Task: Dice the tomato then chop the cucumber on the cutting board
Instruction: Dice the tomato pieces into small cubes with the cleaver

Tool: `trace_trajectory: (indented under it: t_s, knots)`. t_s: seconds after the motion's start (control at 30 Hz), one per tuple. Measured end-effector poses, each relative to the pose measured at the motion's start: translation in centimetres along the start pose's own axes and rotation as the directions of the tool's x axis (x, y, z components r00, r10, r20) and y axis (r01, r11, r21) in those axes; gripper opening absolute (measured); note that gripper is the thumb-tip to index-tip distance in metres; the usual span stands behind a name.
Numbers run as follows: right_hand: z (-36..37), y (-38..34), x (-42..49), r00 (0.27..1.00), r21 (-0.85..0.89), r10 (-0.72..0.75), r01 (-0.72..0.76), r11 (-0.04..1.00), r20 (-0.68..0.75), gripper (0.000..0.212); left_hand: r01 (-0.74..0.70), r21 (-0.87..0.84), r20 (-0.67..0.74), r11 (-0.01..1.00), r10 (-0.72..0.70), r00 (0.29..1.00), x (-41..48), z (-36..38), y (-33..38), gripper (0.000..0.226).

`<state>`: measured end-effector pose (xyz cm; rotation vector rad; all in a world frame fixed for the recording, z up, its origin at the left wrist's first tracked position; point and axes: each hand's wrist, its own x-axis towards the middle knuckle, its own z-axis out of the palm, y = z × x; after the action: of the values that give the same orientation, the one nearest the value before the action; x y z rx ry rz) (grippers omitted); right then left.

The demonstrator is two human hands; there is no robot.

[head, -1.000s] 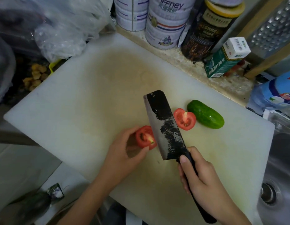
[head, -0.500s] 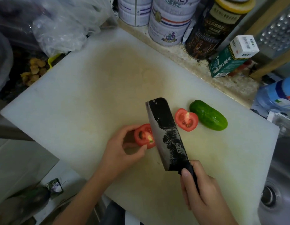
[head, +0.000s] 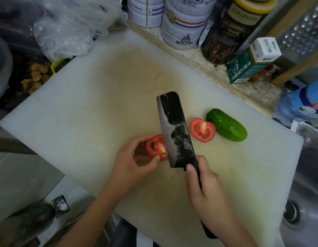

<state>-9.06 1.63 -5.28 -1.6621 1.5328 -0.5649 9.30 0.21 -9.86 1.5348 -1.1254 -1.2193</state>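
Right hand (head: 206,189) nearest, fingers clenched round the black handle of the cleaver (head: 176,132); left hand (head: 131,163) just beside it, thumb and fingers pinching a tomato half (head: 155,147), cut face up, at the near middle of the cutting board (head: 101,104); blade stands against that half's right side, hiding part of it. Further right, second tomato half (head: 202,130) lies cut face up just beside the whole cucumber (head: 226,125); touching or apart, cannot tell. Beyond the board, tins (head: 185,24) and a green box (head: 247,68) on the speckled worktop (head: 194,57).
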Motion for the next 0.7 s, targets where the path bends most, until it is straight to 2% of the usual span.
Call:
trace_trajectory:
  t_s: [0.23,0.4,0.57,0.7]
  knots:
    - [0.4,1.3,-2.6,0.987,0.259,0.153,-0.161,0.952,0.05,0.018,0.009,-0.019,0.012,1.0,-0.009,1.0,0.1,-0.2,0.0,0.047]
    - [0.5,0.4,0.0,0.981,0.363,0.17,-0.194,0.911,0.098,0.02,0.031,-0.032,0.011,0.999,-0.031,0.999,0.3,-0.3,0.0,0.051]
    - [0.3,1.0,-1.1,0.954,0.546,0.234,-0.299,0.782,0.187,0.028,0.032,-0.055,0.021,0.998,-0.031,0.999,0.3,-0.3,-0.1,0.051]
    - [0.5,1.1,-1.3,0.94,0.619,0.245,-0.34,0.708,0.237,0.029,0.032,-0.066,0.006,0.997,-0.032,0.999,0.2,-0.2,0.0,0.045]
